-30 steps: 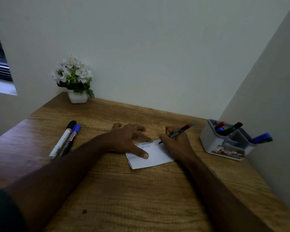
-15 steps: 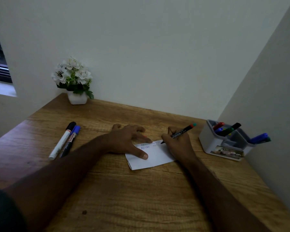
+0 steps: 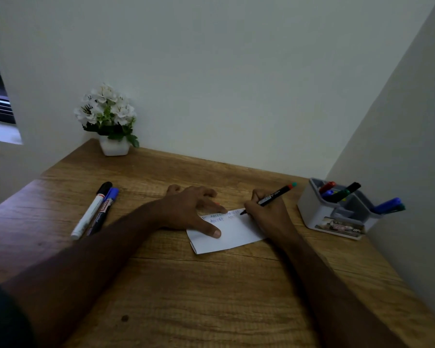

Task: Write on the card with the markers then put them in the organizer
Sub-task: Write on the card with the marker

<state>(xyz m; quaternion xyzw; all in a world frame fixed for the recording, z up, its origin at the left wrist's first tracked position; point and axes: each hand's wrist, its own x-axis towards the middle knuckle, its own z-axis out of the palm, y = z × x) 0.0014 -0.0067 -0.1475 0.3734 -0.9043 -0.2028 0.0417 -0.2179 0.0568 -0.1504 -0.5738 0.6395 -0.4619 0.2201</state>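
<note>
Head view: right hand [image 3: 266, 212] has shifted the marker [image 3: 274, 195] rightward along the card [image 3: 231, 234].

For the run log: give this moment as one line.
right hand: writing with green-capped black marker | left hand: pinning white paper card | two markers loose on wooden desk

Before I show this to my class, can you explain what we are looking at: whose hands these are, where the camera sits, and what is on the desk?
No machine here: a person wears a camera on the head, looking down at their own bare hands. The left hand presses a white card flat on the wooden desk. The right hand holds a green-capped marker, tip on the card. Two more markers, black-capped and blue-capped, lie at left. A grey organizer with markers stands at right, a flower pot at the back.
</note>
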